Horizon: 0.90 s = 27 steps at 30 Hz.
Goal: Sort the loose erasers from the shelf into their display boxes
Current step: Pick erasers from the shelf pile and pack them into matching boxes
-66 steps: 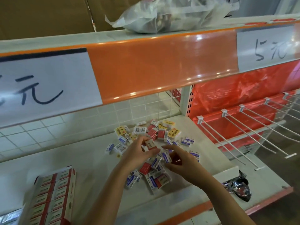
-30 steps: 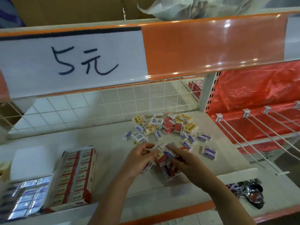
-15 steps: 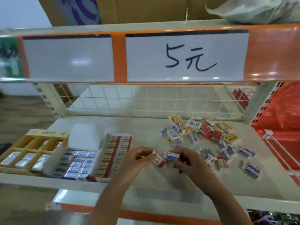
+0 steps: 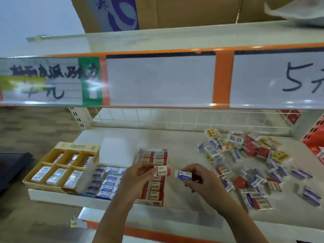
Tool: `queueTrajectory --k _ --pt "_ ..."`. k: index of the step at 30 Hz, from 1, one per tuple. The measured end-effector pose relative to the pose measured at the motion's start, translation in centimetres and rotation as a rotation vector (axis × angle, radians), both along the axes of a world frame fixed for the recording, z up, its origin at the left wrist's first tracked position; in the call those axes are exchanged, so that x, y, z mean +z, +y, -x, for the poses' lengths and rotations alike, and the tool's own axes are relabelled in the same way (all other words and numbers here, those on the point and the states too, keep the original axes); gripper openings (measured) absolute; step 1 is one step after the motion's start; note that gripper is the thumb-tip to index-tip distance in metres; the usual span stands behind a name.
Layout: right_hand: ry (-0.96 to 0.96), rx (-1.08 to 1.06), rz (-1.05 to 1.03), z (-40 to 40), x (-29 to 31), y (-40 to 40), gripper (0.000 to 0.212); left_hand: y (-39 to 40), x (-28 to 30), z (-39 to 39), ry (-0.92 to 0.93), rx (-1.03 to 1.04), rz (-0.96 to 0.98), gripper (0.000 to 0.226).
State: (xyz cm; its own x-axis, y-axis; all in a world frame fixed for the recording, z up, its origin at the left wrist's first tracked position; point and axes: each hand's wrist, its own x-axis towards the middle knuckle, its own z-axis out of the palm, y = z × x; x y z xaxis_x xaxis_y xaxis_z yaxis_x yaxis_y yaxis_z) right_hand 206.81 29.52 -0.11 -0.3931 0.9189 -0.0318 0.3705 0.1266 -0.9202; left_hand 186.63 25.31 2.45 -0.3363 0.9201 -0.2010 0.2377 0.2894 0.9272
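Note:
My left hand (image 4: pixel 135 179) pinches a red-and-white eraser (image 4: pixel 163 171) above the red display box (image 4: pixel 152 203), which holds rows of matching erasers. My right hand (image 4: pixel 201 179) pinches a blue-and-white eraser (image 4: pixel 183 174) just to the right of that box. A blue display box (image 4: pixel 103 185) with its white lid raised sits left of the red one. Further left stands a yellow display box (image 4: pixel 57 171) with compartments. Several loose erasers (image 4: pixel 245 163) in red, blue and yellow wrappers lie scattered over the right half of the shelf (image 4: pixel 175 142).
An upper shelf with an orange price strip (image 4: pixel 222 79) hangs low over the work area. A wire grid (image 4: pixel 175 118) backs the shelf. An orange panel (image 4: pixel 313 137) borders the right end. Cardboard boxes (image 4: pixel 175 11) stand on top.
Both hands lifted one eraser each out of the loose pile and carried them left toward the display boxes. My view swung left, bringing the boxes into the middle.

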Motion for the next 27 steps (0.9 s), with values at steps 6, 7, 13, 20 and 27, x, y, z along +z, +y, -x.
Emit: queueTrajectory --k 6,7,13,20,27 --pt "-0.030 -0.039 0.006 1.7 0.0 0.5 0.015 2.6 0.1 1.2 0.254 -0.089 -0.053 0.009" --pt "-0.032 -0.044 0.000 1.8 0.0 0.5 0.015 3.1 0.1 1.5 0.286 -0.098 -0.054 0.008" --pt "-0.025 -0.060 -0.012 2.6 0.0 0.7 0.015 6.1 -0.6 2.5 0.476 -0.106 -0.044 0.014" --pt "-0.055 -0.086 -0.009 2.8 0.0 0.8 0.019 7.7 -1.7 2.9 0.656 -0.122 -0.032 0.025" --pt "-0.060 -0.086 -0.018 3.0 0.1 0.9 0.021 7.5 -2.3 3.0 0.794 -0.218 -0.013 0.032"
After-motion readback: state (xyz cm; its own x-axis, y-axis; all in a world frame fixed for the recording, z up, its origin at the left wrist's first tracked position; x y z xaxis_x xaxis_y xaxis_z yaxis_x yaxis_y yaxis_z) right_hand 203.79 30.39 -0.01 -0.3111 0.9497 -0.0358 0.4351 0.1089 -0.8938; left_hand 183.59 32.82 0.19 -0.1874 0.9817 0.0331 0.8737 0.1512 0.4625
